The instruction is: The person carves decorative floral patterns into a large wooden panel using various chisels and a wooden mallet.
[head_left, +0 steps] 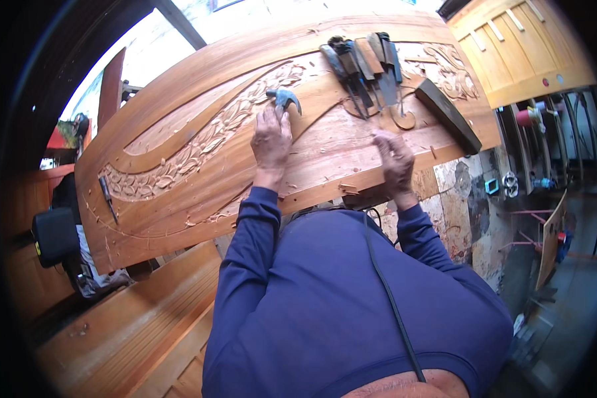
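Observation:
A claw hammer [284, 100] lies over the carved wooden panel [325, 142], its metal head pointing away from me. My left hand [272, 140] is closed around it just below the head, covering most of the handle. Over the panel's near right part, my right hand [397, 162] has its fingers curled together, and whatever they may hold is hidden. Beyond that hand, several chisels [361, 66] lie in a bunch on the wood. A single chisel [108, 198] rests near the panel's left end. Leaf carving [199, 146] runs in a curved band across the left half.
A long dark block [448, 118] lies at the panel's right side. Wood shavings [349, 189] are scattered about. Another wooden panel [517, 46] stands at the far right, with clutter below it. A black padded seat [54, 237] is at the left, and more wooden boards [139, 318] lie below.

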Available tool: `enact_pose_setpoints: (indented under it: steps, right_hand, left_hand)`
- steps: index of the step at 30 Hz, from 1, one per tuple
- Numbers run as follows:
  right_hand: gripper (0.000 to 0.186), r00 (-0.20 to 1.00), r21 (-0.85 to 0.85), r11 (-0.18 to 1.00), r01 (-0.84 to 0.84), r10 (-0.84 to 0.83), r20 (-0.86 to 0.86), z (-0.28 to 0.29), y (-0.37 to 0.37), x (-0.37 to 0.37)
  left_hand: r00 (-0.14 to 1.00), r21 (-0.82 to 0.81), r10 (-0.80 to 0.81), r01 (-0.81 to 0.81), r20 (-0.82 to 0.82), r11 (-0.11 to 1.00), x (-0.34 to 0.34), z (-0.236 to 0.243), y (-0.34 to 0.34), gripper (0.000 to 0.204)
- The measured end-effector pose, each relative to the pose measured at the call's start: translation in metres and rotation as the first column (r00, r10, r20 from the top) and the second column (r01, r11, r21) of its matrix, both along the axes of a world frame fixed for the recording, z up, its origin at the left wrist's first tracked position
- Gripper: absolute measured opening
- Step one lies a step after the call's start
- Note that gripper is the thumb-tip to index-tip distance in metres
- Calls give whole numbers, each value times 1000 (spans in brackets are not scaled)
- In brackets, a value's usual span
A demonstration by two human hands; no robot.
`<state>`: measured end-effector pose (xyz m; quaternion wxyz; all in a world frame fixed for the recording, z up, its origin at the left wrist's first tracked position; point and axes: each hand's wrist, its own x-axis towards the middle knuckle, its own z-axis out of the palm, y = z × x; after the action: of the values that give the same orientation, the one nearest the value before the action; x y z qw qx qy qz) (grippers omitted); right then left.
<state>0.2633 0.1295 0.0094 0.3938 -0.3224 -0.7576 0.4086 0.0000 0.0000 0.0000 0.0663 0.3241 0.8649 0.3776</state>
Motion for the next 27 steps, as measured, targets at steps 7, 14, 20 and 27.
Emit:
enact_pose_setpoints:
  steps: [7,14,20,27]
  right_hand:
    - [13,951,-104,949,298,-304,-55,4,96,43]
    - [15,970,334,942,42,-118,211,27,169,15]
    - [22,878,704,607,-369,-20,478,17,243,-12]
    - [14,843,517,677,-524,328,425,32,224,-31]
  left_hand:
    - [875,-110,-69,19,-479,994,21,-5,62,39]
    - [861,44,-94,134,-500,990,24,11,-9,49]
    - [849,1,68,-79,-523,997,52,11,-130,38]
    - [807,63,502,-509,-311,858,106,1,-229,33]
